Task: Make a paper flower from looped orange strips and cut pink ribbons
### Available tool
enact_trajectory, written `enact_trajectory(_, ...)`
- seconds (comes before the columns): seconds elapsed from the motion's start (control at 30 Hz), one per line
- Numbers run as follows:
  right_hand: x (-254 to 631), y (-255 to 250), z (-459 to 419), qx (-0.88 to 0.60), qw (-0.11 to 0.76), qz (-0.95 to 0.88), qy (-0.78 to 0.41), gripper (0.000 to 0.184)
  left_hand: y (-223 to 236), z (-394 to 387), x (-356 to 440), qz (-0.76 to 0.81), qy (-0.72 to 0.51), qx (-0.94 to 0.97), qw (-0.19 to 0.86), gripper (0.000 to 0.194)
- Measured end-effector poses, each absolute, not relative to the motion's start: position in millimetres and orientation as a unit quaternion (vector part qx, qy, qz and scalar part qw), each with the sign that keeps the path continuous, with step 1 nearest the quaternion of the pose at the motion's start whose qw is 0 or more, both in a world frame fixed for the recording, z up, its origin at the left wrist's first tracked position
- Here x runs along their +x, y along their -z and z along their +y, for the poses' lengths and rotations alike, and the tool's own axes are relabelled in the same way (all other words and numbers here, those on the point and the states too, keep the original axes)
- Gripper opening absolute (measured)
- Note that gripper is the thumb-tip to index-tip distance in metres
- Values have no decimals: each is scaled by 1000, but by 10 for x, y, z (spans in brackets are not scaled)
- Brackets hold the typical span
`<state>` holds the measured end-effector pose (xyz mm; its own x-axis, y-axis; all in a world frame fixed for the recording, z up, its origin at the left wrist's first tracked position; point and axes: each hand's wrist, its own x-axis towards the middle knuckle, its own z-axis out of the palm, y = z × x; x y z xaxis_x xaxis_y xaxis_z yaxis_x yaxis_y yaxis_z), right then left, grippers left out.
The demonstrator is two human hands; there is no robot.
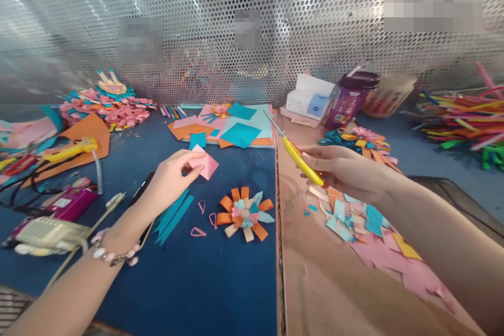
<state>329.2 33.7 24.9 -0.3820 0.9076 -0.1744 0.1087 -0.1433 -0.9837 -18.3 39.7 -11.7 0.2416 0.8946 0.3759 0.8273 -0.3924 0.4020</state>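
Note:
Between thumb and fingers, my left hand (176,170) pinches a small square of pink paper (210,166) above the blue table. My right hand (334,168) grips a pair of scissors (301,160) with yellow-and-red handles, the blades pointing up and away to the left, apart from the paper. Below and between the hands lies a paper flower (246,214) with orange, pale blue and cream petals. Several small pink paper loops (198,232) rest to its left. Teal paper strips (173,215) lie beneath my left wrist.
Stacked coloured paper sheets (241,135) lie at the back. Paper scraps (378,236) spread under my right forearm. A yellow glue gun (71,151), cables and a purple box (74,202) sit left. A purple tub (350,98) stands back right, before the perforated metal wall (189,37).

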Motion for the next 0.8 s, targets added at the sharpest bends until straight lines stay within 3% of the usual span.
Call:
enact_trajectory(0.13,3298,-240,373,-441,355,-498,-657,30,97,341,-139,549,-265,790,62,31)
enact_trajectory(0.3,3303,-158,420,-444,369,-517,-632,32,93,315,-107,561,-257,781,94,30)
enact_trajectory(0.6,3170,-95,365,-399,299,-603,-623,42,121,319,-105,586,-294,744,129,35)
enact_trajectory(0.8,3164,-59,334,-413,260,-626,-608,39,96,312,-107,603,-337,703,168,40)
